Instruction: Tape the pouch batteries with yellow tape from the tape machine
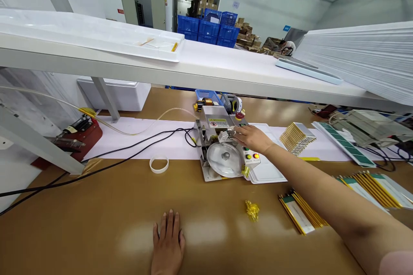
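My left hand (167, 245) lies flat on the brown table, its fingers stretched out and nothing under them that shows. With my arm reaching across from the right, my right hand (253, 137) is at the upper right side of a small metal machine (217, 122). Its fingertips are bent at a small white part near the machine's head; what they hold, if anything, is too small to tell. In front of them is the machine's round clear disc (225, 160). A red knob (239, 116) stands just behind the hand, and a button panel (251, 156) sits below it.
A white ring (159, 165) lies left of the machine, with black cables (135, 151) beyond. Crumpled yellow tape (252, 210) lies in front. Bundled yellow sticks (303, 212) are under my right forearm's left side. A white shelf beam (206, 75) crosses above the table.
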`<state>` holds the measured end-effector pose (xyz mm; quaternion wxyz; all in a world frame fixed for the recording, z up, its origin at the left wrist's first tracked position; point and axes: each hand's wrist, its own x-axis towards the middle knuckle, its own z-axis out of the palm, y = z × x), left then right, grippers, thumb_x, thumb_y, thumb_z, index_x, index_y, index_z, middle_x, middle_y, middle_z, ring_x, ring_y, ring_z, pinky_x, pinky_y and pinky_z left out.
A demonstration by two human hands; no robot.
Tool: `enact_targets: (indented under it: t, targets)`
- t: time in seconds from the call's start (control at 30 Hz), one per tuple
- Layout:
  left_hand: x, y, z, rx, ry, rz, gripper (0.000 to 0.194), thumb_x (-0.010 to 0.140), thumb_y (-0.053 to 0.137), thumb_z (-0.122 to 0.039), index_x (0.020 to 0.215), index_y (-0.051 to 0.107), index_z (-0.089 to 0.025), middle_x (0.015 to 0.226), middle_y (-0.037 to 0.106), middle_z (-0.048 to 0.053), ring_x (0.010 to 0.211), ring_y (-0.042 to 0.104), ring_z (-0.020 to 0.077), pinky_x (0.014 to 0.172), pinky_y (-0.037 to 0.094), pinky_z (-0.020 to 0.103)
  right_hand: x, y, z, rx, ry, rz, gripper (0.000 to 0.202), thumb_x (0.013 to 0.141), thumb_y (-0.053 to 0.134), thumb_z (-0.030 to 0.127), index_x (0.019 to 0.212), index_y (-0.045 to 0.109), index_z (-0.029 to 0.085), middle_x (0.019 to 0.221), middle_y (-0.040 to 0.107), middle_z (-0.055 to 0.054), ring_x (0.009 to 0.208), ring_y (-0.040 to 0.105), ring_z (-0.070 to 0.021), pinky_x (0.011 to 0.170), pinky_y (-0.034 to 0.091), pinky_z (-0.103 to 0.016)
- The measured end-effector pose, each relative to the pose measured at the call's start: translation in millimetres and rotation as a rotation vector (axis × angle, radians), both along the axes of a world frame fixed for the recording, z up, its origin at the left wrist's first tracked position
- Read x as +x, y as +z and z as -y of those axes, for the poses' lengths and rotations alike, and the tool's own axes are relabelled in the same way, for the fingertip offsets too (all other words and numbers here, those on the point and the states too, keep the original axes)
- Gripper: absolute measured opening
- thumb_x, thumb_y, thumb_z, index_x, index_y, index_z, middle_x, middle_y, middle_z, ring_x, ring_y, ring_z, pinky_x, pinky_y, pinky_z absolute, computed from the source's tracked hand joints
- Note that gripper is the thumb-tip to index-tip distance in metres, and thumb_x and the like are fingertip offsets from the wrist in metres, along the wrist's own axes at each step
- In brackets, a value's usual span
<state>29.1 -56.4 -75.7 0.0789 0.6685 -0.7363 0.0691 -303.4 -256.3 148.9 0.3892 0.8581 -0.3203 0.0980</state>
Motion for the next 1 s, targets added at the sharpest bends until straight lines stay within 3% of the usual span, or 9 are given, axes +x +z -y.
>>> enact_targets:
  t: [0.6, 0.87, 0.93, 1.0]
  targets:
    - [0, 7.8, 1, 0.119, 0.028, 0.016, 0.049, 0.082, 0.026, -0.027, 0.129, 0.036, -0.018, 0.138, 0.029, 0.004, 0.128, 0.024, 0.0235, 0.105, 0.009, 0.047, -7, -11.7, -6, -0.074, -0.036, -0.058, 0.018, 0.081, 0.045, 0.015, 0.082, 0.063, 0.015, 0.102, 0.063, -0.008, 0.064, 0.051, -0.0132, 0.056, 0.032, -0.029]
    - [3, 4.5, 0, 0.074, 0.039, -0.06, 0.047, 0.081, 0.031, -0.024, 0.126, 0.042, -0.018, 0.136, 0.036, 0.004, 0.127, 0.028, 0.023, 0.105, 0.012, 0.047, -20, 6.0, -15, -0.096, -0.104, 0.196, 0.023, 0.084, 0.044, 0.026, 0.082, 0.065, 0.017, 0.1, 0.064, -0.006, 0.067, 0.056, -0.0137, 0.06, 0.039, -0.027]
    - [2, 12.1, 10, 0.076, 0.071, -0.152, 0.045, 0.081, 0.031, -0.023, 0.121, 0.048, -0.017, 0.13, 0.044, 0.005, 0.123, 0.035, 0.0222, 0.105, 0.019, 0.045, -25, 6.9, -25, -0.065, -0.133, 0.298, 0.024, 0.084, 0.043, 0.029, 0.087, 0.064, 0.017, 0.102, 0.063, -0.007, 0.072, 0.058, -0.0152, 0.064, 0.042, -0.028]
    - [-4, 32.9, 31, 0.098, 0.108, -0.308, 0.042, 0.081, 0.03, -0.021, 0.116, 0.054, -0.016, 0.121, 0.054, 0.007, 0.115, 0.045, 0.0205, 0.101, 0.03, 0.041, -30, 1.5, -39, -0.032, -0.145, 0.413, 0.025, 0.084, 0.043, 0.029, 0.093, 0.063, 0.017, 0.104, 0.062, -0.008, 0.079, 0.059, -0.0171, 0.069, 0.045, -0.029]
